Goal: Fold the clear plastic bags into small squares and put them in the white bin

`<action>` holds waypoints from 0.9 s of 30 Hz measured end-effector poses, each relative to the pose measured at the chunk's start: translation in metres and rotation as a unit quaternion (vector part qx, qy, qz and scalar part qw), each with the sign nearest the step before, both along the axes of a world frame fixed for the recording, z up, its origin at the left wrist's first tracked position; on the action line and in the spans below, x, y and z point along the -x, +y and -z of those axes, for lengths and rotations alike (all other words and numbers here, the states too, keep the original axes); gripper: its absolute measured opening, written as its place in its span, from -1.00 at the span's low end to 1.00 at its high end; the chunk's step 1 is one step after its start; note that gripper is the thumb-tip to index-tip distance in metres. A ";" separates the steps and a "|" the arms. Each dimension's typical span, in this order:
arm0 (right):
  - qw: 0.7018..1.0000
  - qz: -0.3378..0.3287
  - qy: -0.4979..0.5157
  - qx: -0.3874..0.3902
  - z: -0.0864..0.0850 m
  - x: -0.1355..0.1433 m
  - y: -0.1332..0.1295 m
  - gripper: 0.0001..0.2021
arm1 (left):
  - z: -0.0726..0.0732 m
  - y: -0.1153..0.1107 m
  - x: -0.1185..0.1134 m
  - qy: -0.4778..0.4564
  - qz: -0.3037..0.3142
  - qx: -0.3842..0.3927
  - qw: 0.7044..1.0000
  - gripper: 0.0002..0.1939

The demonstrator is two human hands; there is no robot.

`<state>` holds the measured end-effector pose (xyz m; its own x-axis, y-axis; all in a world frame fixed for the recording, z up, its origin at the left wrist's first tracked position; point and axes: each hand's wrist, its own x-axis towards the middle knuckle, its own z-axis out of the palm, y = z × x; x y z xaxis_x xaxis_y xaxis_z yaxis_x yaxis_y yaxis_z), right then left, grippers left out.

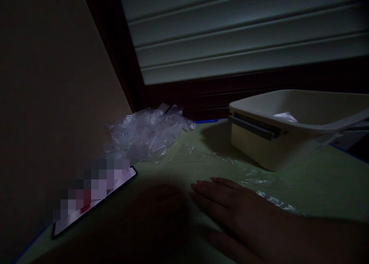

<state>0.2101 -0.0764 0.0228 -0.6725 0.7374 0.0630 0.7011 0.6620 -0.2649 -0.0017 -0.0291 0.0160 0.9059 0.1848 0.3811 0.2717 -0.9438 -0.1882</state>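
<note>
My right hand (233, 210) lies flat and palm down over the green tabletop (340, 191), fingers stretched out to the left. Beside and under it spreads a thin clear plastic bag (259, 179), its edges catching the light. My left hand (164, 206) is just left of the right fingertips, low over the table. Deep shadow hides how its fingers are set and whether anything lies beneath them. Beyond the left hand is a crumpled heap of clear plastic bags (147, 135).
A cream plastic bin (253, 148) with a grey handle stands at the back right, holding something shiny and pale. At the left lies a lit phone or tablet (127, 179), partly blurred out. A wall and a slatted panel (230, 33) in a dark frame border the table.
</note>
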 end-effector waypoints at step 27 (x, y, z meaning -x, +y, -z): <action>0.988 0.096 0.095 -0.075 0.010 -0.005 0.006 -0.75 | -0.003 0.007 0.000 -0.024 -0.004 -0.026 0.999 -0.50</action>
